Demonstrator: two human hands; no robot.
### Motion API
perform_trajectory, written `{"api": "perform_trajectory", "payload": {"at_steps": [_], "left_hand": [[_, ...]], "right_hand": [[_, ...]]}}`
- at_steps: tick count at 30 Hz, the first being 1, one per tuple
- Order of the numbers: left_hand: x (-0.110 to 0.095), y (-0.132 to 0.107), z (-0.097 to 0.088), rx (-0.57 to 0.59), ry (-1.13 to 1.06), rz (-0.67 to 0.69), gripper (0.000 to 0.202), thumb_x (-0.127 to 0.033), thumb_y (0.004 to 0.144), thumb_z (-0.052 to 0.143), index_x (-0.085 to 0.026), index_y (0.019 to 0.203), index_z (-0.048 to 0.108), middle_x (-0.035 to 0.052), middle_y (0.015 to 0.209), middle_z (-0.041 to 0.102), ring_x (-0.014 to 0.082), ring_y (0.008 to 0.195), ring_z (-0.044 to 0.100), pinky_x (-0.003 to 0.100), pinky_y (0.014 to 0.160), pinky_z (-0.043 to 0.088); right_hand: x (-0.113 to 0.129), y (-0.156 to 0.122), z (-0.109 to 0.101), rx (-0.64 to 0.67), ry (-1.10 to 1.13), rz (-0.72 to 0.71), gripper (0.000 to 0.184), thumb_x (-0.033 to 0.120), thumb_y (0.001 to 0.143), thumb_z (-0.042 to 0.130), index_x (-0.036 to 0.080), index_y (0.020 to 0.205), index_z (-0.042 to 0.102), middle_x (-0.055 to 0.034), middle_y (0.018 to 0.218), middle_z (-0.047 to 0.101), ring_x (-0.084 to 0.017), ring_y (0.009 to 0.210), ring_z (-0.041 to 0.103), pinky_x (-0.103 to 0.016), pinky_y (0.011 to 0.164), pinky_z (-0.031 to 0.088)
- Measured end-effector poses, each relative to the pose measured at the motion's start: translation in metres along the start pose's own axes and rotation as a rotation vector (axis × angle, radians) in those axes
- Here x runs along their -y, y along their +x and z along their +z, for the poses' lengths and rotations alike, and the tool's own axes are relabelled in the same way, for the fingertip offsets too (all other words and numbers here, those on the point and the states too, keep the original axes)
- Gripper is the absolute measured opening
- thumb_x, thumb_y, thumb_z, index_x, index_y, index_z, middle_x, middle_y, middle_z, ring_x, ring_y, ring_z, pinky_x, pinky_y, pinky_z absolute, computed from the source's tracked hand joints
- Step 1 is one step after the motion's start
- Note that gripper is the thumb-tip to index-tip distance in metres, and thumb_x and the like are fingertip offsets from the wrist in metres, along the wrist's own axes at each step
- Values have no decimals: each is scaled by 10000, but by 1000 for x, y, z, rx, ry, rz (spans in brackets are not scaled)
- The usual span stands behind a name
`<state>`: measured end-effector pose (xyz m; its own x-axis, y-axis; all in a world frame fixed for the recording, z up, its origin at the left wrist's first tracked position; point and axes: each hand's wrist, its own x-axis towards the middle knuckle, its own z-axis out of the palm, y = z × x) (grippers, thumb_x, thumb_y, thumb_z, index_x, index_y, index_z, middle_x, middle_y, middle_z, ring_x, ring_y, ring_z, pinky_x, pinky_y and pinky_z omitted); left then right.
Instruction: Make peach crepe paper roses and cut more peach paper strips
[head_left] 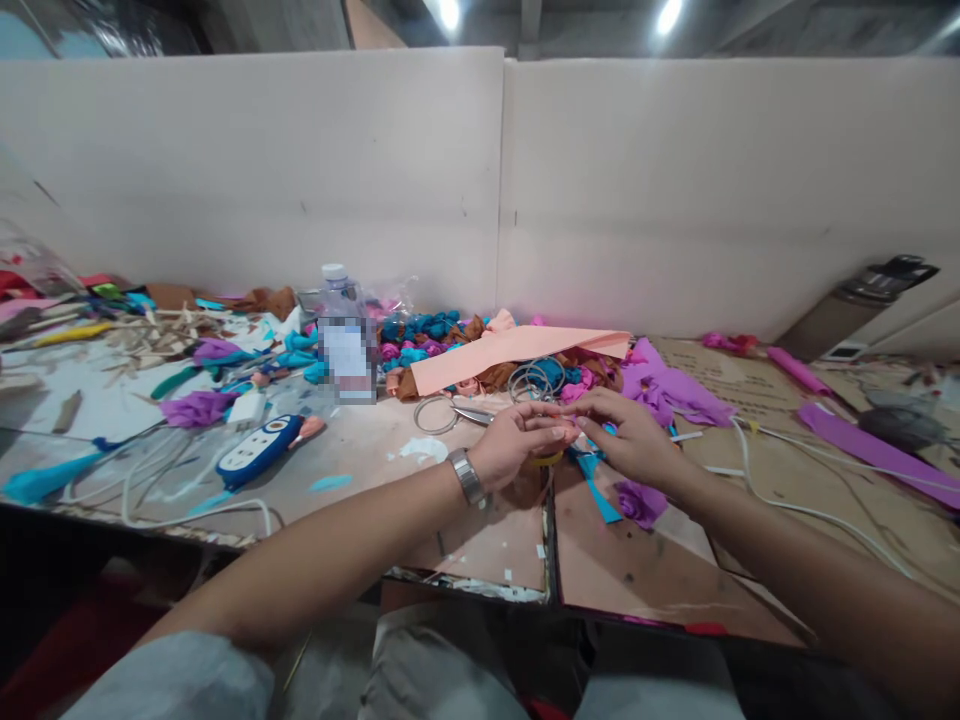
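Observation:
My left hand [519,442], with a metal watch on its wrist, is closed around a small salmon-pink crepe paper piece [570,430]. The fingertips of my right hand [626,437] pinch the same piece from the other side. Fingers cover much of it, so its full shape is hidden. Just beyond my left hand lie scissors [472,414] with ring handles. A loose wire coil [536,378] rests behind my fingers. Further back, a long peach paper strip [495,358] lies across a heap of crumpled paper. Under my right hand are a blue strip [602,497] and a purple paper flower [641,503].
A blue-and-white power strip [260,450] and white cables lie to the left. Behind stands a plastic bottle [337,283] beside a blurred-out phone-like rectangle [347,360]. Purple crepe paper [877,450] and a tilted flask [847,310] are at right. A pale partition [300,180] closes off the back.

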<state>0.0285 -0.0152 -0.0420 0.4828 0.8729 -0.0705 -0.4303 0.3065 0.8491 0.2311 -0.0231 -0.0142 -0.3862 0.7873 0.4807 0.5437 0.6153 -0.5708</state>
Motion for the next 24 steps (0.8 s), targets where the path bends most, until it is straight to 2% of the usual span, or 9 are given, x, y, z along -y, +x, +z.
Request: {"api": "perform_trajectory", "payload": {"at_steps": [2,6,9,10,13,15,18,21,24], "left_hand": [[3,1,-1,-9,0,12,557,-256,585,969,-118,1033,668,96,922,791,149,785,750,262,769,566],[11,3,-3,28,88,15,571,-317,548,985,-121,980,669,94,908,784,174,828,755,300,819,577],[15,1,-4,146,226,74,519,-391,617,946,-119,972,684,117,941,780,194,888,754,325,882,572],[16,-1,-3,197,263,86,504,-414,638,931,-120,967,688,122,951,778,202,903,753,335,895,571],[17,-9,0,384,308,28,487,-457,676,900,-126,972,701,132,986,776,223,937,755,370,926,575],[17,-14,2,495,317,-33,484,-467,686,890,-133,982,705,128,991,777,222,948,755,380,946,574],[17,-18,5,590,341,-88,478,-490,691,878,-147,976,706,113,980,774,207,954,752,376,969,568],[16,-20,8,599,357,-117,504,-525,665,878,-151,955,708,109,967,772,214,958,751,395,988,563],[12,-22,10,585,377,-125,533,-555,631,878,-148,933,713,107,936,771,219,937,757,403,991,563]], "right_hand": [[-2,14,-3,29,-19,6,232,212,933,546,197,1017,762,-74,954,736,-184,864,680,-310,755,526],[-15,54,-6,84,-143,62,258,234,919,538,174,1032,762,-85,985,762,-194,869,694,-313,771,536],[-29,89,-4,273,-334,123,314,207,933,497,182,1098,762,-83,1098,777,-193,976,702,-304,864,531],[-34,100,-2,326,-356,135,315,192,926,500,176,1094,766,-81,1094,784,-190,956,710,-292,849,531],[-44,122,7,464,-397,146,267,206,906,549,183,1000,798,-46,942,810,-174,820,717,-250,753,525],[-46,128,14,530,-427,142,253,189,885,576,199,983,810,-30,939,816,-170,809,721,-237,747,519],[-45,129,23,546,-478,128,314,164,883,566,208,1093,794,-43,1096,803,-187,935,729,-246,830,517],[-44,127,28,542,-523,81,362,161,894,538,196,1171,769,-68,1200,772,-211,1041,711,-274,912,507],[-42,127,28,536,-565,-1,378,126,879,529,161,1169,768,-104,1280,732,-235,1138,669,-305,1014,462]]}}
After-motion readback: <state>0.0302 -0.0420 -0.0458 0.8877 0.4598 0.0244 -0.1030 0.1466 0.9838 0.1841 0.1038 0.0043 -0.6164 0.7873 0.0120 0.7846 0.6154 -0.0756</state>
